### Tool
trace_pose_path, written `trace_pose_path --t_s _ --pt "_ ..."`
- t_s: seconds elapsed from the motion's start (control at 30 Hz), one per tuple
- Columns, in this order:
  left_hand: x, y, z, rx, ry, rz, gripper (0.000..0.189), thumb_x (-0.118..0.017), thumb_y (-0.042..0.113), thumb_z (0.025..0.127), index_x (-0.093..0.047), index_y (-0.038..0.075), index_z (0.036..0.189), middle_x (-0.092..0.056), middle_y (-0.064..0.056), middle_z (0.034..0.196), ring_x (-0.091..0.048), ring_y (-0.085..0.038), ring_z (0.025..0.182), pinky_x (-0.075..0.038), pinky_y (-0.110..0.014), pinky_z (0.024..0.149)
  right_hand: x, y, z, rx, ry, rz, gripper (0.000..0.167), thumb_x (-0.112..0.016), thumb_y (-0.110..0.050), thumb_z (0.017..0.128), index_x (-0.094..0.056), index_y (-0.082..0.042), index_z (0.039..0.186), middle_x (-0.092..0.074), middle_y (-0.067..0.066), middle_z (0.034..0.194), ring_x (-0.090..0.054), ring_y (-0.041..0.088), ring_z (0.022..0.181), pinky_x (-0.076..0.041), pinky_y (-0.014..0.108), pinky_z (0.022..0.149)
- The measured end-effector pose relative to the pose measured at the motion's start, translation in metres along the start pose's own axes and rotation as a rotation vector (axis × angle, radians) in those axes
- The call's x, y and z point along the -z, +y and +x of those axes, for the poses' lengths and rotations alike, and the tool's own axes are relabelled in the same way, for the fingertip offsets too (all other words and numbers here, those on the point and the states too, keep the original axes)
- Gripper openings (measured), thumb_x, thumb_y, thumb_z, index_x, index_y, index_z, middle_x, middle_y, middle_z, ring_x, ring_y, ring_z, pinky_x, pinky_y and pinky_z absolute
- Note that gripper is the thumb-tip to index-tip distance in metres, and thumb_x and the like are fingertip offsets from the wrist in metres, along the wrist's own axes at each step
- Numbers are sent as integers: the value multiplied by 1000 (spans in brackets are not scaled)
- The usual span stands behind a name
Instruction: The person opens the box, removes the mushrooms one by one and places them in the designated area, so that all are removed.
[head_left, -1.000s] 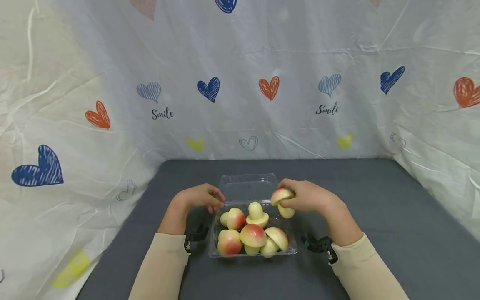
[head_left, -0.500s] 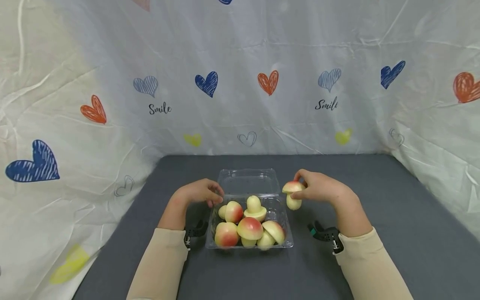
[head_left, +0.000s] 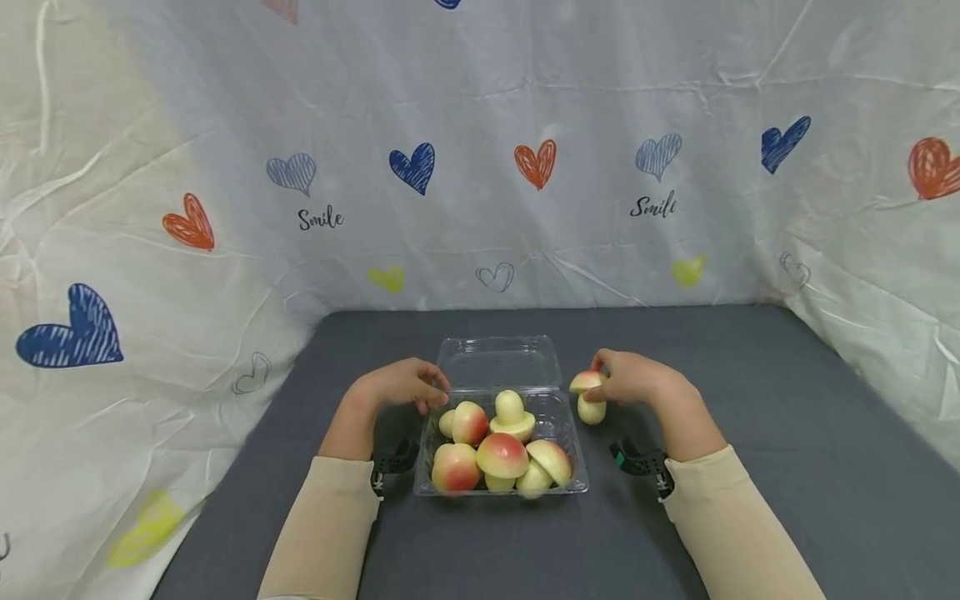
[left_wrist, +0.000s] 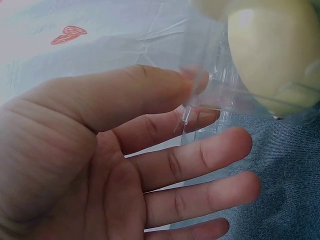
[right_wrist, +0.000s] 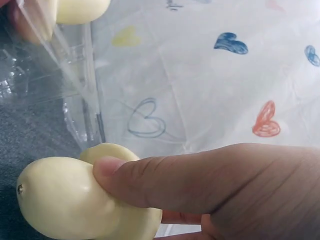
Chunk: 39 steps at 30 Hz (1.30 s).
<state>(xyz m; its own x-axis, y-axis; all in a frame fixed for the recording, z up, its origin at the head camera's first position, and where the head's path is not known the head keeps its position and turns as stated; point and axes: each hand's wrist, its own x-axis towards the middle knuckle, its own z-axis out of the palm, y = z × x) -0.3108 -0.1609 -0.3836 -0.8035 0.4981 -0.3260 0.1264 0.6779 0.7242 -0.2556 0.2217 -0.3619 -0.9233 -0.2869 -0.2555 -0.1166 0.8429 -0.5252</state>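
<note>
A clear plastic clamshell box [head_left: 577,486] lies with its lid [head_left: 498,363] folded back. Inside it are several toy mushrooms [head_left: 502,456] with red-and-yellow caps and pale stems; one at the back stands stem up [head_left: 510,408]. My left hand [head_left: 401,387] pinches the box's back left corner between thumb [left_wrist: 150,90] and forefinger, the other fingers extended underneath. To the right of the box, my right hand [head_left: 637,382] holds another toy mushroom [head_left: 592,409] upright, cap on top, close over the table. Its thumb [right_wrist: 145,180] presses where stem meets cap.
The box stands on a dark grey table [head_left: 480,550]. A white curtain [head_left: 480,108] printed with hearts and the word "Smile" hangs behind and along both sides of the table.
My right hand has carried its mushroom from the box's back right corner out to the right, turned it upright and lowered it. The left hand stays at the box corner.
</note>
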Motion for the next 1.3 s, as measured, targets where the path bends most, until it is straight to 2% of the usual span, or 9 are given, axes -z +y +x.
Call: trace_pose_path --t_s 0.4,0.63,0.87,1.1,1.3 --pt "-1 -2 3 -9 -10 10 30 -71 19 98 -69 2 123 -70 -8 103 -68 -24 83 -56 -43 84 -9 5 12 7 20 -36 47 -70 -27 97 -53 4 128 -61 8 89 -58 23 75 -48 37 67" --pt "-1 -2 3 -7 -9 7 31 -71 19 98 -69 1 123 -69 -7 101 -68 -25 83 -57 -42 83 -8 4 11 -11 22 -68 52 -69 -29 97 -52 5 133 -62 10 97 -57 25 83 -48 43 74" --pt "-1 -2 3 -14 -13 7 32 -71 19 98 -68 0 125 -69 -8 101 -68 -25 84 -57 -42 83 -4 0 6 -20 35 -73 55 -70 -31 96 -53 3 135 -64 16 116 -61 30 99 -51 49 83" --pt "0 -2 3 3 -10 5 31 -71 20 98 -69 2 124 -70 -8 102 -68 -25 84 -56 -43 85 5 -11 -8 -11 66 -63 67 -67 -37 99 -44 2 149 -51 28 144 -55 44 124 -49 57 92" --pt "0 -1 3 7 -9 11 32 -71 21 98 -69 3 125 -69 -7 102 -68 -24 84 -55 -44 88 9 -19 -12 74 129 -90 73 -70 -39 98 -41 0 152 -48 28 148 -51 46 130 -46 60 99"
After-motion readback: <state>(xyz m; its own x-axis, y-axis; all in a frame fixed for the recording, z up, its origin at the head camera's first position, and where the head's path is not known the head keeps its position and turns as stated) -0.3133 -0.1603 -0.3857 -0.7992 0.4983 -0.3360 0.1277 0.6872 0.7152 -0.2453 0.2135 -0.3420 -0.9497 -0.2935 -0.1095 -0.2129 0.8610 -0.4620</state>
